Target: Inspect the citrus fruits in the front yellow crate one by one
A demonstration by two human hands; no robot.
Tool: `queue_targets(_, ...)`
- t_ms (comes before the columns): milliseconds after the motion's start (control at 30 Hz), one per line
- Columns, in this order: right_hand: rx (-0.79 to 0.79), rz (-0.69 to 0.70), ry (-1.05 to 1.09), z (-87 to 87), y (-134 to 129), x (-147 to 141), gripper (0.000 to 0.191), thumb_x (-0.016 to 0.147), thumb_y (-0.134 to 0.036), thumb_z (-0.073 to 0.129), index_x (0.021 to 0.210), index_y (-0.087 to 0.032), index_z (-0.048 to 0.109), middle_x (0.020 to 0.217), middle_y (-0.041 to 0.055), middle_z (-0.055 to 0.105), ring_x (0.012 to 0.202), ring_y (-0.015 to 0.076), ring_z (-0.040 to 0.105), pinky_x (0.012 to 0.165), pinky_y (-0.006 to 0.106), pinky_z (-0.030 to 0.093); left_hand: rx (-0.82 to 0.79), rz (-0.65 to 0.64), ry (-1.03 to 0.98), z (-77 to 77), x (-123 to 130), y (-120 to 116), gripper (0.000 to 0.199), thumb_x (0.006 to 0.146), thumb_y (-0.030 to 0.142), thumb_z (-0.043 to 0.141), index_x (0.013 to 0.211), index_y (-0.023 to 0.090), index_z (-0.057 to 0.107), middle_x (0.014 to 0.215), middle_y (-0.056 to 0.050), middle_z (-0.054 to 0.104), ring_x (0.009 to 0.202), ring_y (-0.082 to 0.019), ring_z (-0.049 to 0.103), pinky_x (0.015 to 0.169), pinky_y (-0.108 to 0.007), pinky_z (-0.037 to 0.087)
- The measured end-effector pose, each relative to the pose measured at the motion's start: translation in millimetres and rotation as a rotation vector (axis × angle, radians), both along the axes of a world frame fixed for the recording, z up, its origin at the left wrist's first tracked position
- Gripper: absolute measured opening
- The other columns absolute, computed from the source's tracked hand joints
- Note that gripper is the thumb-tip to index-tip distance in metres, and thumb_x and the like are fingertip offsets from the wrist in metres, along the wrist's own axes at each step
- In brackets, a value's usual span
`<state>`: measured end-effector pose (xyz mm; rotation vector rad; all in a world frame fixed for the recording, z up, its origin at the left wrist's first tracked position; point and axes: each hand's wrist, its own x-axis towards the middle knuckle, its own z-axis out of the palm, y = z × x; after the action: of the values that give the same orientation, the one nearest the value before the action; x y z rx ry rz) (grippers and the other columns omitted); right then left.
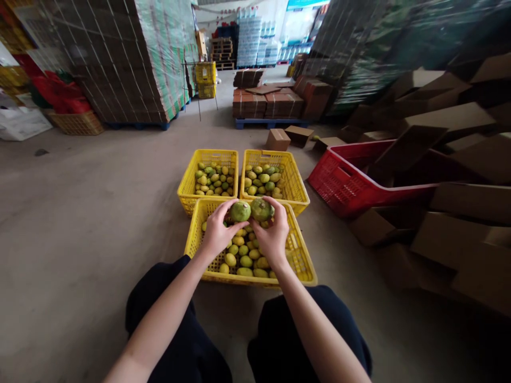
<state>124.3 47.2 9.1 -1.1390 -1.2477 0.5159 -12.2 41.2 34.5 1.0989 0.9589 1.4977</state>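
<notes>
My left hand [218, 230] grips a green lemon [240, 211] between thumb and fingers. A second, darker green lemon [261, 210] sits in my right hand [275, 232], right beside the first. Both are held up side by side over the near yellow crate [305, 266], their ends turned towards me. Inside that crate lie loose yellow and green lemons [246, 261], partly hidden by my hands and wrists. Two more yellow crates stand just behind it, the left one [187, 187] and the right one [299, 186], each holding more yellow and green lemons.
To the right, a red crate [335, 183] holds cardboard, with a heap of open cardboard boxes [459, 239] around it. Ahead, flattened cardboard bundles [283, 103] rest on a blue pallet [259, 123]. A tall wrapped stack [120, 64] stands at the left.
</notes>
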Motion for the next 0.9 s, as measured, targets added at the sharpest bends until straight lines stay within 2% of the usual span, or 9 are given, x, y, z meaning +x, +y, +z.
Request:
queue_targets(200, -0.036, -0.042, 0.003, -0.7, -1, -2, 0.057, 0.063, -0.017, 0.069, 0.116, -0.028, 0.051, 0.118, 0.0042, 0.055, 0.107, 0.0221, 0.053, 0.091, 0.037, 0.045, 0.072, 0.006, 0.105, -3.4, -2, 1, 0.048, 0.053, 0.009, 0.081, 0.096, 0.025, 0.068, 0.109, -0.006, 0.064, 0.114, -0.023, 0.052, 0.094, -0.028, 0.043)
queue_targets(367, -0.007, -0.011, 0.127, 3.3, -3, -3, 0.054, 0.058, -0.015, 0.072, 0.108, -0.026, 0.057, 0.112, 0.0032, 0.059, 0.101, 0.0205, 0.056, 0.086, 0.033, 0.047, 0.12, -0.005, 0.197, -3.5, -6, 0, 0.048, 0.056, 0.012, 0.081, 0.1, 0.025, 0.068, 0.108, -0.006, 0.063, 0.113, -0.024, 0.051, 0.102, -0.032, 0.036)
queue_targets(500, 0.003, -0.005, 0.161, 4.7, -4, -4, 0.054, 0.057, -0.013, 0.072, 0.107, -0.026, 0.058, 0.111, 0.0026, 0.06, 0.1, 0.02, 0.056, 0.087, 0.033, 0.047, 0.074, -0.012, 0.134, -1.3, -5, -1, 0.048, 0.053, 0.01, 0.081, 0.097, 0.025, 0.068, 0.107, -0.007, 0.063, 0.117, -0.026, 0.049, 0.101, -0.036, 0.037)
queue_targets(633, -0.01, -0.001, 0.166, 5.0, -5, -6, 0.057, 0.056, -0.01, 0.072, 0.108, -0.027, 0.058, 0.112, 0.0019, 0.059, 0.099, 0.0197, 0.056, 0.088, 0.033, 0.047, 0.052, 0.009, 0.074, 2.6, -3, -2, 0.05, 0.05, 0.003, 0.081, 0.094, 0.023, 0.07, 0.104, -0.006, 0.064, 0.112, -0.023, 0.052, 0.1, -0.03, 0.038)
queue_targets(733, -0.023, 0.002, 0.241, 5.5, -6, -7, 0.056, 0.053, -0.01, 0.073, 0.104, -0.025, 0.06, 0.108, 0.0023, 0.061, 0.094, 0.0196, 0.058, 0.085, 0.033, 0.049, -0.021, 0.023, -0.036, 3.3, -3, -1, 0.049, 0.048, 0.0, 0.08, 0.091, 0.021, 0.07, 0.104, -0.006, 0.065, 0.109, -0.022, 0.055, 0.094, -0.027, 0.043)
queue_targets(900, -0.158, 0.156, 0.411, 6.4, -1, -4, 0.054, 0.051, -0.012, 0.078, 0.1, -0.023, 0.061, 0.1, 0.0, 0.065, 0.087, 0.0175, 0.061, 0.076, 0.029, 0.052, -0.109, 0.011, -0.139, -2.0, -6, 8, 0.043, 0.05, 0.002, 0.081, 0.088, 0.018, 0.07, 0.105, -0.005, 0.064, 0.097, -0.018, 0.061, 0.081, -0.021, 0.048)
